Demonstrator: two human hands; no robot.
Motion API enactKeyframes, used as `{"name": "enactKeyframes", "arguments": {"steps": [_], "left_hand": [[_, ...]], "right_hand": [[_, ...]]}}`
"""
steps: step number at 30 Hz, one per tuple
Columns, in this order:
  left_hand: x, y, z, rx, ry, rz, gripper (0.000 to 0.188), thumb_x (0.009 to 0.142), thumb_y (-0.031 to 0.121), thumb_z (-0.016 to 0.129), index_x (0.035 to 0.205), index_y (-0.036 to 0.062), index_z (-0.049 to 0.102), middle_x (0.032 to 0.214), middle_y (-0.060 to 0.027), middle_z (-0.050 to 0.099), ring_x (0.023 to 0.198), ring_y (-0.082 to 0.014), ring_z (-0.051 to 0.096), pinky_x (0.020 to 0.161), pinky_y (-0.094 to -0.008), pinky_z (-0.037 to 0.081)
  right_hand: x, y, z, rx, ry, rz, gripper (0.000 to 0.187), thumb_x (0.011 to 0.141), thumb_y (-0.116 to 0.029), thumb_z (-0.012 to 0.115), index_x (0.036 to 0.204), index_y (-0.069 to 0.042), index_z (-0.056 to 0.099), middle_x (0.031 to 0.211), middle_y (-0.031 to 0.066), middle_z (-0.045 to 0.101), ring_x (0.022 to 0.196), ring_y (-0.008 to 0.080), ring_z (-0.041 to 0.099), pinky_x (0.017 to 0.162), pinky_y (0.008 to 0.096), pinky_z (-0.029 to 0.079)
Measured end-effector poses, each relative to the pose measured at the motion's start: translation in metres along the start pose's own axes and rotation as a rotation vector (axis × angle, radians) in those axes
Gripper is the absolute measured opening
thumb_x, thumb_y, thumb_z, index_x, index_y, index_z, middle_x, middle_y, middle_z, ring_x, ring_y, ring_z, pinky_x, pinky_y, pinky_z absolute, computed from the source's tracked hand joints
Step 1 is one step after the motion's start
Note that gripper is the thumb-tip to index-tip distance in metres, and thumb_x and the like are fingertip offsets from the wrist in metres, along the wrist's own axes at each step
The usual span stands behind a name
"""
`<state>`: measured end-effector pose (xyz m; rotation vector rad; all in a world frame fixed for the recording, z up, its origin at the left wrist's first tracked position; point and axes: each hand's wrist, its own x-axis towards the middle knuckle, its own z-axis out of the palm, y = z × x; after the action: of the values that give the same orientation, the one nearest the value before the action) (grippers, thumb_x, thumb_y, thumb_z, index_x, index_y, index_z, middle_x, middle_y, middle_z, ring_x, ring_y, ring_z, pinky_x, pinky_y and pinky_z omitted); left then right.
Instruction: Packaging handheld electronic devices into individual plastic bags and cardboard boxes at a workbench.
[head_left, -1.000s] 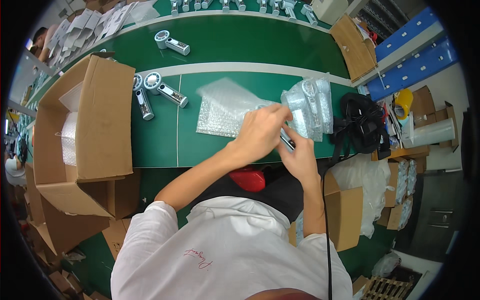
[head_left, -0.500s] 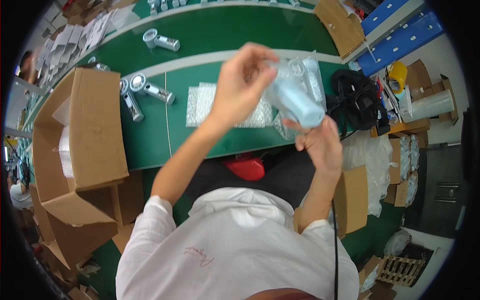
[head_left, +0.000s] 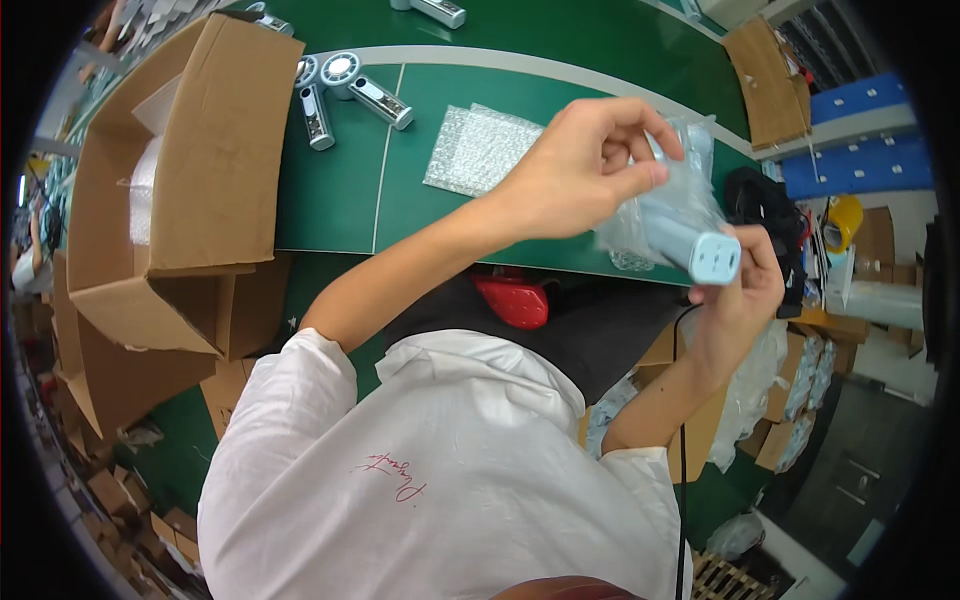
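A light blue handle [head_left: 692,242], like those of the small handheld fans on the bench, pokes out of a clear plastic bag [head_left: 632,225]. Its end with small openings faces me. My right hand [head_left: 748,290] is closed around the handle's lower side, near that end. Curled fingers and thumb of my left hand [head_left: 590,165] pinch the bag's upper left part. The head end is hidden inside the wrinkled plastic. Left of my hands, flat bubble-wrap pouches [head_left: 480,150] lie on the green bench. Two handheld fans [head_left: 378,100] rest farther left.
A large open cardboard box [head_left: 215,150] stands at the left, with bubble wrap inside. At the right are a black bag [head_left: 755,195], a yellow tape roll [head_left: 843,222] and blue panels [head_left: 850,170]. A red stool [head_left: 515,300] shows between my legs. A black cable [head_left: 682,450] hangs by my right arm.
My view has swung, so the bench appears shifted left and up. The handle's end now faces me more and shows its openings. Both hands remain on the handle and bag.
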<state>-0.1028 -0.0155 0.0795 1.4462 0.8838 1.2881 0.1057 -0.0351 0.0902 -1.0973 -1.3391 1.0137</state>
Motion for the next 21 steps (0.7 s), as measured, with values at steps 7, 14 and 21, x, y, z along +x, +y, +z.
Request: {"name": "enactKeyframes", "arguments": {"steps": [7,14,21], "left_hand": [[-0.046,-0.028,0.018,-0.314,0.107,-0.078,0.018,0.089,-0.001,0.066,0.106,-0.0005,0.062,0.092,-0.0042,0.063,0.076,-0.0047,0.054,0.066,-0.0163,0.043],[-0.069,-0.019,0.021,-0.389,0.257,-0.152,0.019,0.089,-0.001,0.067,0.107,0.0001,0.060,0.092,-0.0043,0.063,0.075,-0.0058,0.054,0.068,-0.0163,0.043],[-0.080,-0.008,0.019,-0.529,0.281,-0.101,0.017,0.089,-0.003,0.066,0.105,0.0006,0.060,0.088,-0.0039,0.062,0.071,-0.0053,0.052,0.065,-0.0165,0.043]], "right_hand": [[-0.009,0.015,0.006,0.270,-0.068,0.075,0.010,0.098,-0.009,0.058,0.090,-0.004,0.055,0.063,-0.0010,0.055,0.044,0.0016,0.038,0.039,0.0157,0.028],[-0.020,0.024,0.027,0.224,-0.052,0.132,0.011,0.100,-0.010,0.056,0.090,-0.007,0.052,0.059,-0.0047,0.049,0.043,0.0004,0.034,0.040,0.0156,0.026],[-0.033,0.026,0.015,0.518,-0.130,0.280,0.015,0.102,-0.014,0.055,0.090,-0.009,0.048,0.057,-0.0033,0.049,0.041,0.0011,0.034,0.038,0.0152,0.027]]}}
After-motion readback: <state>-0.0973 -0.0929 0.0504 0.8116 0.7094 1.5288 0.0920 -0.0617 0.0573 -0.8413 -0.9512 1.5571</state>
